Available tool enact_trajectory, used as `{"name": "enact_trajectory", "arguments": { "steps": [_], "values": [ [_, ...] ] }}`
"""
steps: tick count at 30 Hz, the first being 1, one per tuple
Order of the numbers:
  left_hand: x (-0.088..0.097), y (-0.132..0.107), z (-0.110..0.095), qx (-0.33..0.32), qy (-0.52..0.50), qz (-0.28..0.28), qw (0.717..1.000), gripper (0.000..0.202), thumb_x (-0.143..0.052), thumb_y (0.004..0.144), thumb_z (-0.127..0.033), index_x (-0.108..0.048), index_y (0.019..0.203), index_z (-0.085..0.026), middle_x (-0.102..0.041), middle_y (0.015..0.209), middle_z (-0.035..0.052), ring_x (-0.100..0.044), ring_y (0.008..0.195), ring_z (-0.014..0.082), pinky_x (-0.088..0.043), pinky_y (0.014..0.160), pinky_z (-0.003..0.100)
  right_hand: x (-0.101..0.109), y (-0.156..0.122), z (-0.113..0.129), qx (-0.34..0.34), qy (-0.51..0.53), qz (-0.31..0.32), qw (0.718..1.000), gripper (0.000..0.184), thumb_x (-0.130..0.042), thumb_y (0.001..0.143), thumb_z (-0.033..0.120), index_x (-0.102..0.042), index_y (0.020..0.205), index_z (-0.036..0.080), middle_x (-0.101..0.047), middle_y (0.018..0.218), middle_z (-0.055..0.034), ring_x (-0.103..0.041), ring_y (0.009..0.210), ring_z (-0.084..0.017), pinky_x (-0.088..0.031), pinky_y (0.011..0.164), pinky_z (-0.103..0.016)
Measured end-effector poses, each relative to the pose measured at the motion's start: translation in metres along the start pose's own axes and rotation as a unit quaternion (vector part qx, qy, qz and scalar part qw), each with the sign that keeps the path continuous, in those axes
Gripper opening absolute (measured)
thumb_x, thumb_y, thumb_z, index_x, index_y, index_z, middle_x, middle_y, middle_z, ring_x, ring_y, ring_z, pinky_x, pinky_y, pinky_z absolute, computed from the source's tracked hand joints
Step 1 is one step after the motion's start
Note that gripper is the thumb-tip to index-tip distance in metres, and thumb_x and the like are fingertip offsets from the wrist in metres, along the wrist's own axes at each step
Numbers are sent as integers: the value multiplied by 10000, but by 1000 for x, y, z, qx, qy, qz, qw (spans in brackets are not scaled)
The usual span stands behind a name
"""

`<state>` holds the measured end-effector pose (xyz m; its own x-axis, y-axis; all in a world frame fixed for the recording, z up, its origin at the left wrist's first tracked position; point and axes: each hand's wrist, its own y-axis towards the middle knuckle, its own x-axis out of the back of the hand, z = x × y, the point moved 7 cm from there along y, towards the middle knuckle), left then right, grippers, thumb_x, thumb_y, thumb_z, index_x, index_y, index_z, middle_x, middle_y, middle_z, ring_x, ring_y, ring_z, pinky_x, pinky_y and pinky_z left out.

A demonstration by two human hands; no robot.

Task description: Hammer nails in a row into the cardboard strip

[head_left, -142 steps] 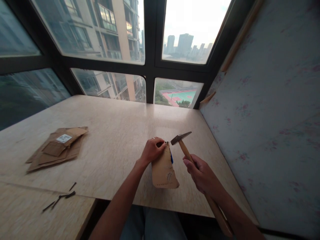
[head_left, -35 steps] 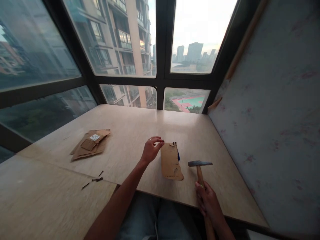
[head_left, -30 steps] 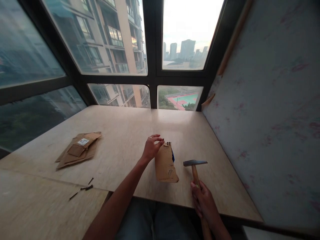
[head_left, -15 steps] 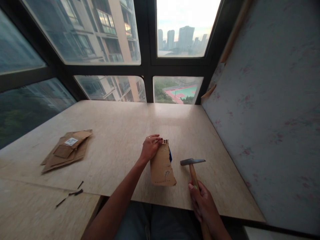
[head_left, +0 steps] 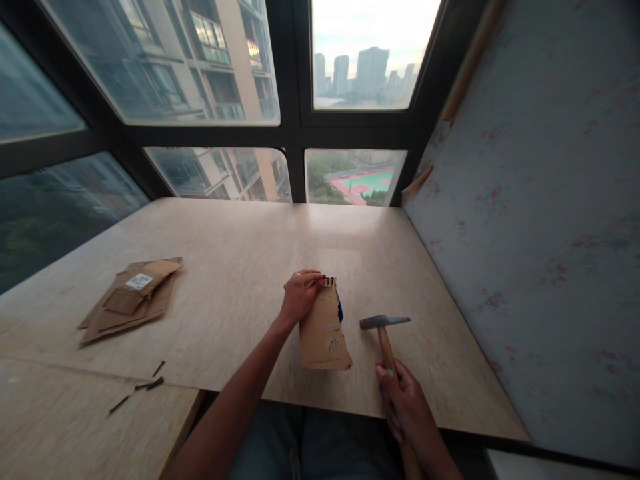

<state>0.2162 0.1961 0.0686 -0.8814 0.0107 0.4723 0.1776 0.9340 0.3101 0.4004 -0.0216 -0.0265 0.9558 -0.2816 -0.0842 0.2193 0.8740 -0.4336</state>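
My left hand [head_left: 303,293] grips the upper left corner of a torn brown cardboard piece [head_left: 323,337], which stands or lies tilted at the middle of the counter. Its right edge is ragged, and something blue [head_left: 341,309] peeks out behind it. Small dark strips [head_left: 329,281] show along its top edge beside my fingertips; I cannot tell what they are. In my right hand [head_left: 403,397] is a hammer [head_left: 384,333], its fingers wrapped round the wooden handle. The metal head is raised to the right of the cardboard, apart from it.
Flattened cardboard packaging [head_left: 133,303] with a white label is stacked on the left of the pale counter [head_left: 240,247]. Several thin dark pieces [head_left: 145,385] lie near the counter's front left seam. Windows [head_left: 360,177] border the back, and a flowered wall [head_left: 500,253] the right.
The view has tilted and shifted very slightly. Both hands keep their hold, and the hammer and cardboard stay in nearly the same place.
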Motion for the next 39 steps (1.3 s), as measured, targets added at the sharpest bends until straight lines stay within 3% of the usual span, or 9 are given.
{"name": "enact_trajectory", "arguments": {
  "steps": [8, 18, 39],
  "values": [
    [0, -5, -12, -49, -10, 5, 999, 162, -584, 835, -200, -745, 854, -201, -726, 933, 64, -650, 893, 188, -501, 855, 336, 0, 0, 0, -1, 1, -3, 1000, 489, -605, 769, 631, -455, 966, 210, -363, 424, 143, -252, 226, -40, -225, 196, -140],
    [2, -8, -15, -46, -39, -7, 998, 195, -572, 809, -112, -745, 818, -200, -742, 891, 39, -673, 838, 165, -517, 797, 298, 1, 3, -5, -6, -12, 11, 1000, 506, -598, 771, 642, -438, 985, 212, -345, 382, 152, -259, 218, -55, -229, 198, -145],
    [2, -9, -15, -48, -17, -3, 999, 184, -577, 827, -134, -743, 847, -212, -744, 912, 30, -677, 844, 166, -513, 791, 296, -1, -1, 2, -7, -7, 3, 1000, 501, -614, 759, 640, -444, 963, 216, -345, 396, 149, -249, 226, -46, -222, 204, -138]
  ]
}}
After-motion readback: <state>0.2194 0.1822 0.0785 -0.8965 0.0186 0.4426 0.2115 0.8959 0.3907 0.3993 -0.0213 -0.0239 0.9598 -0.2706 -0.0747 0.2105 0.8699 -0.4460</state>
